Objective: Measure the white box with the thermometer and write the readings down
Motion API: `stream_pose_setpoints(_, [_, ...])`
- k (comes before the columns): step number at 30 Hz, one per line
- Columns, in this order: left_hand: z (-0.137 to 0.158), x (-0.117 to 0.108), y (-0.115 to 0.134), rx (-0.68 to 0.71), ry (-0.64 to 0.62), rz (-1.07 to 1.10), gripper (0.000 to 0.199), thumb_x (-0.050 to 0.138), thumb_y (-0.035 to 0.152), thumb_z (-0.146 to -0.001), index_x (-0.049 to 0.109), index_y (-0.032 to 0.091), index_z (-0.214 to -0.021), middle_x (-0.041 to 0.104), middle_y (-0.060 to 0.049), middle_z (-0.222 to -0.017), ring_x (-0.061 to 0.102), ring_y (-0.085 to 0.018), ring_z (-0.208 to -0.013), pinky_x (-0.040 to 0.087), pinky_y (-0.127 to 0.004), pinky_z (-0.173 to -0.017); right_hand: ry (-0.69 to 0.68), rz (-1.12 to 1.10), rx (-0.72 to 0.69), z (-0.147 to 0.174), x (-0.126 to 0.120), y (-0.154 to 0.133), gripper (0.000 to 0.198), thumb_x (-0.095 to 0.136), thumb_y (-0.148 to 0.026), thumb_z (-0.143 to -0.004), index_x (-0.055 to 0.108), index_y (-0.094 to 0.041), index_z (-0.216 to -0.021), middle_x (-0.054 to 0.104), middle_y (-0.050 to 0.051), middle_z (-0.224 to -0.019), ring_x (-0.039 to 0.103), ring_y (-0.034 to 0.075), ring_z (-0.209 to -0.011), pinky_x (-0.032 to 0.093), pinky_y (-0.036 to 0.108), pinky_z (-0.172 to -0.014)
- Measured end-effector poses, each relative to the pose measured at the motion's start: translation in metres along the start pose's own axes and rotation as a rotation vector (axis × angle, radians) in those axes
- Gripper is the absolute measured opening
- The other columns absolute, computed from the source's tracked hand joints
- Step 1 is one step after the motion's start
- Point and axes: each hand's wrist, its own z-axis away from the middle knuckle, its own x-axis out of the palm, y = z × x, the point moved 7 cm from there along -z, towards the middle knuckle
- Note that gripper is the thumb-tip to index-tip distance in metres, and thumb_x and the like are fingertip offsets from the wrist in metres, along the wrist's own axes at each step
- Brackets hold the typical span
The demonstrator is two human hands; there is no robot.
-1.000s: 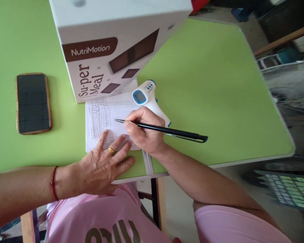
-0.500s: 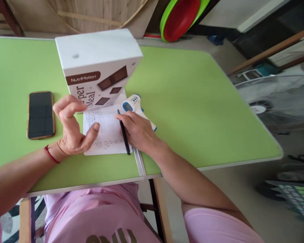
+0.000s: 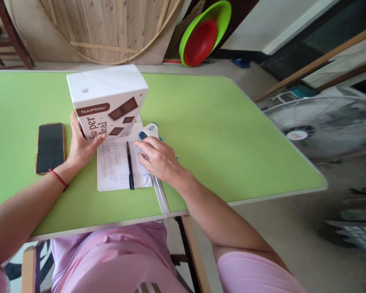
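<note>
My left hand [image 3: 84,143] grips the lower part of a white NutriMotion box [image 3: 106,87], thumb on the printed front and fingers around its left side. The box stands upright at the back of an open notebook [image 3: 111,179] with handwritten pages. A black pen [image 3: 129,167] lies across the notebook, loose. Just right of the pen, my right hand [image 3: 158,158] hovers over the page with fingers apart and slightly bent, holding nothing. Partly behind that hand is a white and blue forehead thermometer [image 3: 151,130], its handle hidden.
A phone in a brown case [image 3: 51,147] lies left of my left hand on the green table [image 3: 219,134]. Beyond the table are a green basin [image 3: 224,18] with a red basin [image 3: 200,42], and a fan [image 3: 297,135] stands off to the right.
My right hand has let go of the pen, which now lies on the notebook. My left hand, raised and empty before, has taken hold of the box. The view has shifted a little.
</note>
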Motion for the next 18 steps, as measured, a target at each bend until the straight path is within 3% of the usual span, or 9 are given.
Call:
stream_pose_setpoints(3, [0.000, -0.003, 0.002, 0.003, 0.072, -0.031, 0.089, 0.075, 0.071, -0.073, 0.037, 0.025, -0.139, 0.051, -0.015, -0.134, 0.055, -0.035, -0.124, 0.049, -0.057, -0.103, 0.098, 0.114, 0.188, -0.002, -0.015, 0.022, 0.041, 0.067, -0.023, -0.084, 0.065, -0.011, -0.123, 0.063, 0.020, -0.115, 0.061, 0.033, -0.106, 0.057, 0.052, -0.088])
stream_pose_setpoints(6, [0.001, -0.003, 0.003, -0.013, 0.081, -0.014, 0.083, 0.077, 0.070, -0.071, 0.045, 0.023, -0.130, 0.055, -0.014, -0.127, 0.058, -0.034, -0.118, 0.054, -0.055, -0.097, -0.011, 0.222, 0.402, 0.000, -0.018, 0.043, 0.060, 0.075, -0.034, -0.078, 0.059, -0.003, -0.127, 0.063, 0.027, -0.117, 0.061, 0.038, -0.106, 0.056, 0.053, -0.082])
stream_pose_setpoints(10, [0.006, -0.006, 0.006, -0.100, 0.104, 0.018, 0.072, 0.076, 0.067, -0.074, 0.047, 0.025, -0.125, 0.059, -0.012, -0.123, 0.065, -0.031, -0.108, 0.060, -0.049, -0.086, -0.250, 0.229, 0.505, 0.002, -0.010, 0.051, 0.034, 0.062, -0.040, -0.090, 0.066, -0.009, -0.104, 0.069, 0.019, -0.094, 0.065, 0.028, -0.080, 0.053, 0.044, -0.068])
stream_pose_setpoints(13, [0.011, -0.008, 0.016, -0.098, 0.132, 0.013, 0.063, 0.071, 0.068, -0.079, 0.051, 0.023, -0.118, 0.064, -0.011, -0.117, 0.066, -0.029, -0.105, 0.059, -0.050, -0.088, -0.278, 0.118, 0.562, 0.004, -0.009, 0.057, 0.023, 0.063, -0.038, -0.088, 0.064, -0.015, -0.084, 0.067, 0.009, -0.076, 0.058, 0.018, -0.061, 0.047, 0.035, -0.059])
stream_pose_setpoints(15, [0.013, -0.007, 0.024, -0.080, 0.124, 0.016, 0.060, 0.062, 0.071, -0.084, 0.053, 0.021, -0.117, 0.066, -0.012, -0.116, 0.066, -0.029, -0.106, 0.058, -0.049, -0.091, -0.171, -0.035, 0.618, 0.005, -0.014, 0.063, 0.025, 0.067, -0.042, -0.083, 0.062, -0.017, -0.080, 0.063, 0.004, -0.068, 0.053, 0.016, -0.055, 0.043, 0.032, -0.054])
stream_pose_setpoints(18, [0.014, 0.000, 0.031, -0.058, 0.062, 0.024, 0.061, 0.047, 0.073, -0.091, 0.053, 0.020, -0.120, 0.065, -0.012, -0.119, 0.064, -0.030, -0.111, 0.055, -0.048, -0.095, 0.264, -0.358, 0.572, 0.007, -0.039, 0.061, 0.031, 0.066, -0.051, -0.079, 0.060, -0.021, -0.084, 0.059, 0.001, -0.069, 0.053, 0.016, -0.059, 0.043, 0.031, -0.053])
